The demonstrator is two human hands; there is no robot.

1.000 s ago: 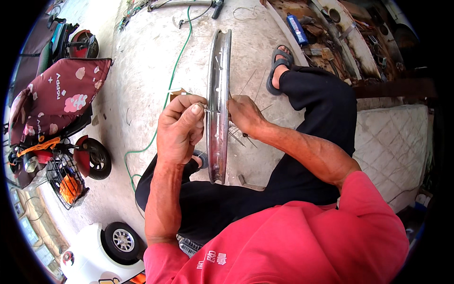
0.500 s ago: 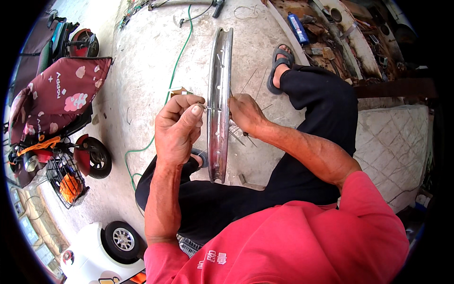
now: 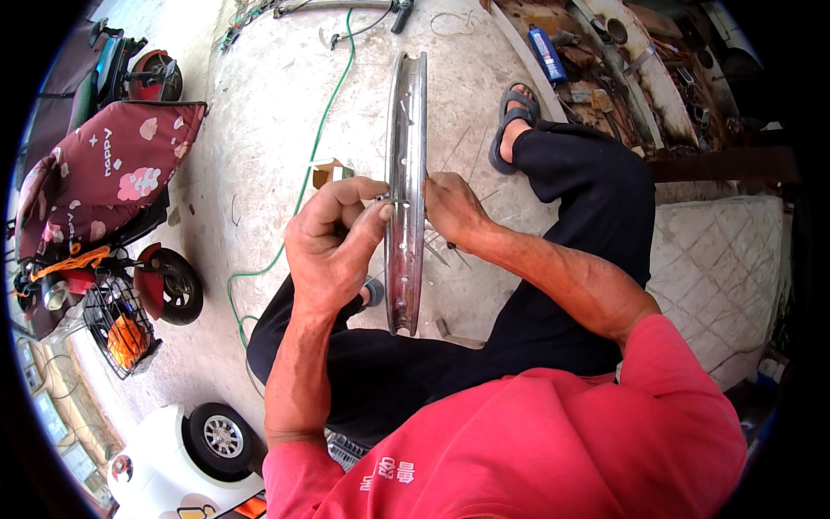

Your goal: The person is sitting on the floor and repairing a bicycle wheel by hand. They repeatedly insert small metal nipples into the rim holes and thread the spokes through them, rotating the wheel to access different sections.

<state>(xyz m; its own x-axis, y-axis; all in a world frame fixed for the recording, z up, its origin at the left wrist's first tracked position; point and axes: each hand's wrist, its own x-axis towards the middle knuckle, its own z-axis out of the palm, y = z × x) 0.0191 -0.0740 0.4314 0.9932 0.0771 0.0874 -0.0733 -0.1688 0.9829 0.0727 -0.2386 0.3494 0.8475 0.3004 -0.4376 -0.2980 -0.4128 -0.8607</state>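
A bare metal wheel rim (image 3: 405,285) stands upright between my hands, edge toward me, with a row of holes along its channel. My left hand (image 3: 333,238) pinches a small thin metal piece (image 3: 393,201) between thumb and forefinger, its end at a hole in the rim. On the rim's right side, my right hand (image 3: 454,210) is closed, its knuckles against the rim. Its fingertips are hidden, so what they grip cannot be made out. Thin metal spokes (image 3: 458,147) show beyond and below the right hand.
A small open box (image 3: 327,171) sits beyond my left hand, near a green hose (image 3: 324,121) on the concrete floor. At the right lie a blue bottle (image 3: 546,54) and assorted scrap. A scooter (image 3: 112,186) stands left; my sandalled foot (image 3: 517,121) is beyond the rim.
My left hand has moved right, bringing its fingertips and the small metal piece to the rim. The rim has shifted slightly right. More of the box shows.
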